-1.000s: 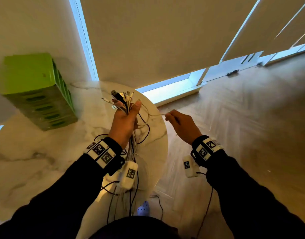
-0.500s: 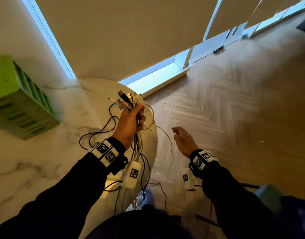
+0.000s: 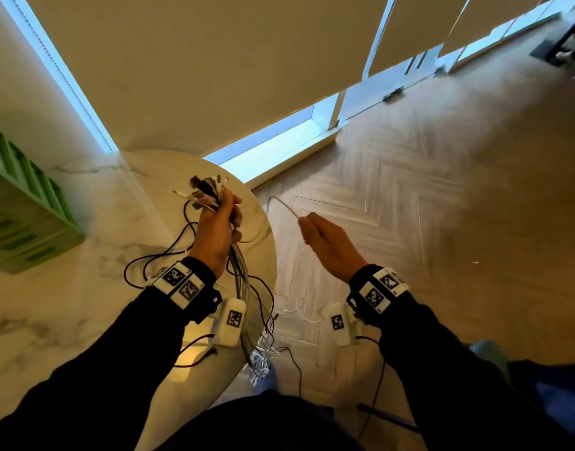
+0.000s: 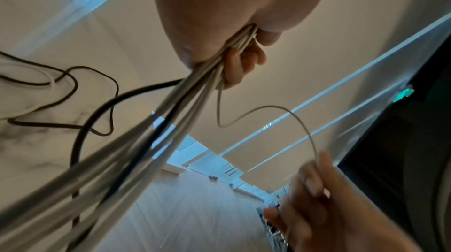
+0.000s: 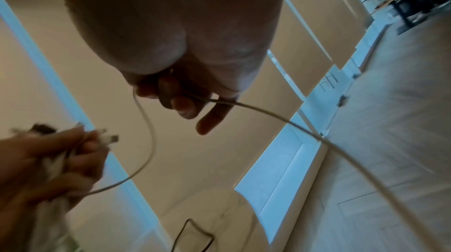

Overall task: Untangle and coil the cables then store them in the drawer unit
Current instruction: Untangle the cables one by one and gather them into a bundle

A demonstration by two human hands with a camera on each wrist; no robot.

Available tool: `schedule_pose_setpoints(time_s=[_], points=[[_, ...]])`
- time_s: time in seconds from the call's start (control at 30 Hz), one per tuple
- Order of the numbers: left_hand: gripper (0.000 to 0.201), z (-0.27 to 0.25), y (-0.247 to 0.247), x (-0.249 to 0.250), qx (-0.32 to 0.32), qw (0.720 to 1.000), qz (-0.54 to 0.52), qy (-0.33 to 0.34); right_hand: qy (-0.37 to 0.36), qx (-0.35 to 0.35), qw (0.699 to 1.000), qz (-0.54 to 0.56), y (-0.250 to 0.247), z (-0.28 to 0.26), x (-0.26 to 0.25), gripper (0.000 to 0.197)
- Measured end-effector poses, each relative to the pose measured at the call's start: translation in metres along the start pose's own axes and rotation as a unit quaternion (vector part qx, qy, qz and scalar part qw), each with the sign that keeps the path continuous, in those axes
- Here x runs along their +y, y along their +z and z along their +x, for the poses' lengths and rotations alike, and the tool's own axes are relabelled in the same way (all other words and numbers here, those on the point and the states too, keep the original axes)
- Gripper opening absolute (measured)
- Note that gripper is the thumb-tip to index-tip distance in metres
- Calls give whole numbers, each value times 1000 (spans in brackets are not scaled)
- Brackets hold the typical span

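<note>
Round white marble-patterned table [image 3: 84, 314], bearing a green drawer unit [image 3: 22, 219] at its far left and, near its right edge well apart from that unit, loops of black cable [image 3: 155, 255]; beside it, herringbone wood floor [image 3: 442, 196] with a white cable [image 3: 295, 309].
</note>
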State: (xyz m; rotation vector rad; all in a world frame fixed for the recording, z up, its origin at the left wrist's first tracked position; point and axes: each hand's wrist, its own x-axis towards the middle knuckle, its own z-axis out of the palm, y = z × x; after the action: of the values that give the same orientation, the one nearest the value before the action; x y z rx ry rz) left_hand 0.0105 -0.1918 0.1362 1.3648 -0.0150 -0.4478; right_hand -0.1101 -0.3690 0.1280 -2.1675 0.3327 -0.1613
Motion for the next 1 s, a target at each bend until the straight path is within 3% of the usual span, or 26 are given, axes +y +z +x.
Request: schedule_pose_setpoints(time_s=[0.07, 0.1, 0.17, 0.23, 0.27, 0.37, 0.47, 0.53, 0.67, 0.8, 0.9, 0.97, 1.0], points=[[32, 3, -3, 2, -15, 998, -66, -16, 55, 0, 997, -55, -19, 3, 23, 40], [33, 4, -4, 3, -32, 995, -95, -20, 97, -31, 991, -92, -27, 3, 37, 40], [35, 2, -2, 5, -67, 989, -131, -30, 203, -146, 950, -185, -34, 4, 66, 35], [38, 0, 3, 6, -95, 985, -137, -43, 259, -233, 897, -273, -32, 3, 74, 38], [39, -1, 7, 6, -108, 984, -134, -47, 249, -242, 895, -279, -30, 3, 70, 50], [40, -7, 20, 5, -148, 981, -119, -46, 128, -267, 941, -166, -17, 3, 32, 83], [39, -13, 30, 6, -194, 978, -67, -35, 88, -356, 930, -30, -2, 4, -5, 91], [42, -11, 34, 7, -236, 971, -29, -20, 75, -393, 916, 5, 5, 5, -18, 91], [42, -2, 29, 13, -250, 968, 22, -15, 74, -417, 905, 31, 1, 8, -15, 87], [43, 4, 24, 12, -241, 969, 62, -3, 144, -336, 929, 59, -18, 14, -4, 94], [45, 0, 35, 8, -258, 963, 77, -15, 103, -283, 954, 16, -18, 16, -12, 95], [42, -7, 48, 11, -278, 957, 70, -37, 93, -288, 953, 30, -5, 13, -22, 90], [41, -10, 53, 15, -291, 953, 75, -47, 95, -296, 949, 46, 4, 12, -24, 77]])
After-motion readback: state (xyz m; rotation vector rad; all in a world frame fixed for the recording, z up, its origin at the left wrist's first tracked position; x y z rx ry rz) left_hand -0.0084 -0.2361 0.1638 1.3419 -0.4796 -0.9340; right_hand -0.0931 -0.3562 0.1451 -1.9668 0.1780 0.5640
